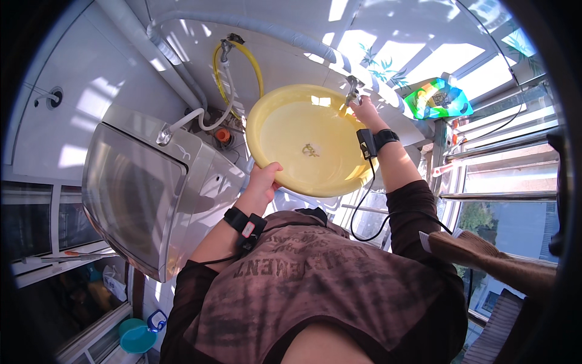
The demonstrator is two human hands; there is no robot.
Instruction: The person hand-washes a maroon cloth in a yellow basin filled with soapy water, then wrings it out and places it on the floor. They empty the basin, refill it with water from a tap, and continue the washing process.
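A wide yellow plastic basin (285, 130) is in front of me, with a small printed pattern on its bottom. My left hand (265, 182) grips its near-left rim, the thumb over the edge and the other fingers hidden beneath. At the far-right rim, my right hand (366, 114) is closed around a metal wall tap (353, 90). That tap sits just above the basin's edge. No stream of water can be made out. Each wrist wears a black strap with a small device.
A grey top-loading washing machine (139, 182) stands at left. Behind it, a second tap (227, 47) carries a yellow hose (257, 70). A bright green-blue bag (438, 100) is at far right. Windows line the right side; a teal bucket (137, 335) is at lower left.
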